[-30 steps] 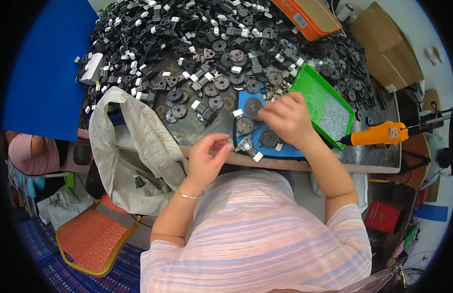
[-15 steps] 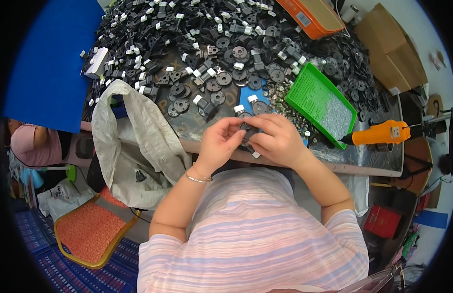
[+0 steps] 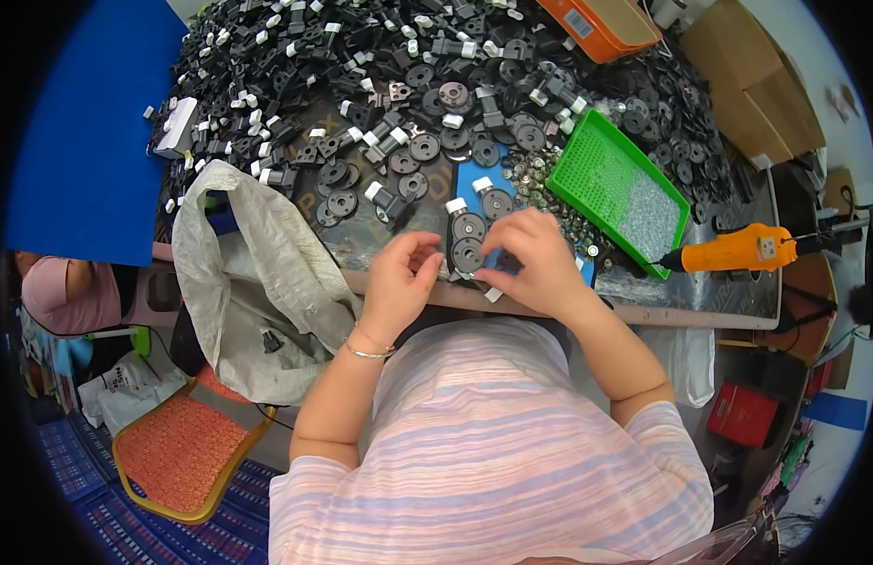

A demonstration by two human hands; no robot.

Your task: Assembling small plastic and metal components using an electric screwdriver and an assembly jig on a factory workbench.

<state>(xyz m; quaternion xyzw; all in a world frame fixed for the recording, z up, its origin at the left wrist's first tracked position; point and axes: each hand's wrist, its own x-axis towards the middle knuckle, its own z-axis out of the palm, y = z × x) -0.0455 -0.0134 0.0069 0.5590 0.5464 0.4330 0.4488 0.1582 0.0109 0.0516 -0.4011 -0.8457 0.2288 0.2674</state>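
Note:
In front of me lies a black plastic part with a white tip and round discs along it (image 3: 466,226). My right hand (image 3: 535,259) has its thumb and index finger at the edge of the part's nearest black disc (image 3: 467,254), gripping it from the right. My left hand (image 3: 402,282) is apart from the part on its left, fingers loosely curled, thumb separate, nothing in it. Just behind my right hand is a second black disc part with a white tip (image 3: 495,202) on a blue mat (image 3: 468,179). Another white tip (image 3: 494,294) shows at the table edge.
A heap of black parts with white ends (image 3: 295,85) covers the back. Small metal pieces (image 3: 540,179) lie beside a green tray (image 3: 587,193) of tiny clear bits. An orange power screwdriver (image 3: 738,250) is at right. A whitish sack (image 3: 253,282) hangs at left; another person's arm (image 3: 79,278) shows beyond.
My left hand has drawn away to the left from the disc. The right hand has shifted slightly up and right, leaving the discs of the part uncovered.

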